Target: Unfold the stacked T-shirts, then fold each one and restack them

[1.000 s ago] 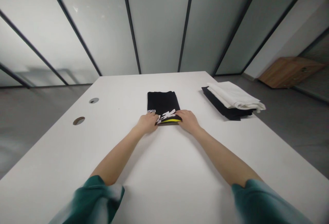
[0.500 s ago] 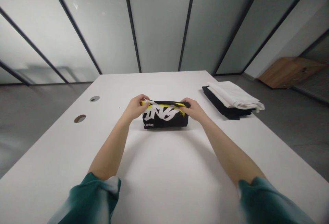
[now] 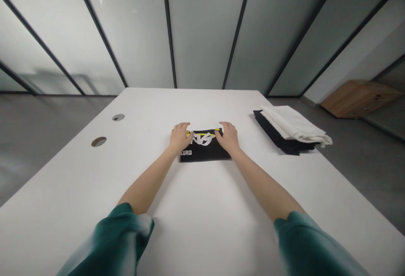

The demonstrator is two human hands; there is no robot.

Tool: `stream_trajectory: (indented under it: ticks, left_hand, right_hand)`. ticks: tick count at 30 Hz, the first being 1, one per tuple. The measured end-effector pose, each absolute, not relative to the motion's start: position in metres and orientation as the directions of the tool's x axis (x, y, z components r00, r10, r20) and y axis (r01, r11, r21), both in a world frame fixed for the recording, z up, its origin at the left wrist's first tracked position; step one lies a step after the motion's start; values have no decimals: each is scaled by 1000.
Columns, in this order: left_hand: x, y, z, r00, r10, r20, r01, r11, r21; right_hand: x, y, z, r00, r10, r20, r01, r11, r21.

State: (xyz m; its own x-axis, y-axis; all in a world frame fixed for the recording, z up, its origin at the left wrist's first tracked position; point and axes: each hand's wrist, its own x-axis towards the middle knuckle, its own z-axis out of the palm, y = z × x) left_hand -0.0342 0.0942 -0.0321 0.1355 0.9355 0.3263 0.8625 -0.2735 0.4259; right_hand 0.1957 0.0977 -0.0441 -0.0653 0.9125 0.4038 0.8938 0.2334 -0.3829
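A black garment (image 3: 204,150) with white and yellow lettering lies folded into a small rectangle in the middle of the white table (image 3: 202,208). My left hand (image 3: 179,136) rests flat on its left end, fingers stretched forward. My right hand (image 3: 228,136) lies flat on its right end in the same way. Both palms press down on the cloth. Green sleeves cover my forearms near the bottom of the view.
A stack of folded clothes, white (image 3: 295,125) on top of black (image 3: 278,139), sits at the table's right edge. Two round cable holes (image 3: 99,141) are in the left part of the tabletop. Glass partition walls stand behind the table; a wooden box (image 3: 357,98) is on the floor far right.
My hands took the garment's near edge, lifted it and folded it over away from me. Now both hands lie flat on the folded garment, which is shorter than before.
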Motion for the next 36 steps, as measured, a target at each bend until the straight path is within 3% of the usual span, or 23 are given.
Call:
stream_trajectory:
  ticks: [2,4,7,11,14,17,22,27,36]
  left_hand:
    - [-25,84,-32,259,935,240,887,-329,324]
    - [-19,78,-38,298,944,143,906,-327,270]
    - [-22,77,-52,333,940,67,903,-339,266]
    - [-36,84,-62,395,912,111,854,-409,320]
    - [-43,90,-62,313,925,218,830,-377,410]
    - [-50,96,-61,94,941,324,802,-264,536]
    - [-61,104,-59,-237,949,206,654,-1,756]
    - [-61,104,-58,-236,953,192,630,0,776]
    - [-60,104,-59,-242,950,197,601,-13,799]
  right_hand:
    - [192,86,-44,-266,892,365,888,374,-268]
    - [191,78,-48,-362,906,218,891,405,-206]
    - [197,73,-60,-309,948,68,923,317,-218]
    - [208,76,-75,-261,954,150,905,296,-307]
    - [215,80,-78,-183,945,271,876,282,-391]
    - [224,83,-76,-28,947,320,874,178,-453]
    - [227,81,-68,118,970,212,916,-24,-401]
    - [207,69,-60,59,983,174,964,-11,-264]
    - [199,63,-53,116,984,136,967,-81,-240]
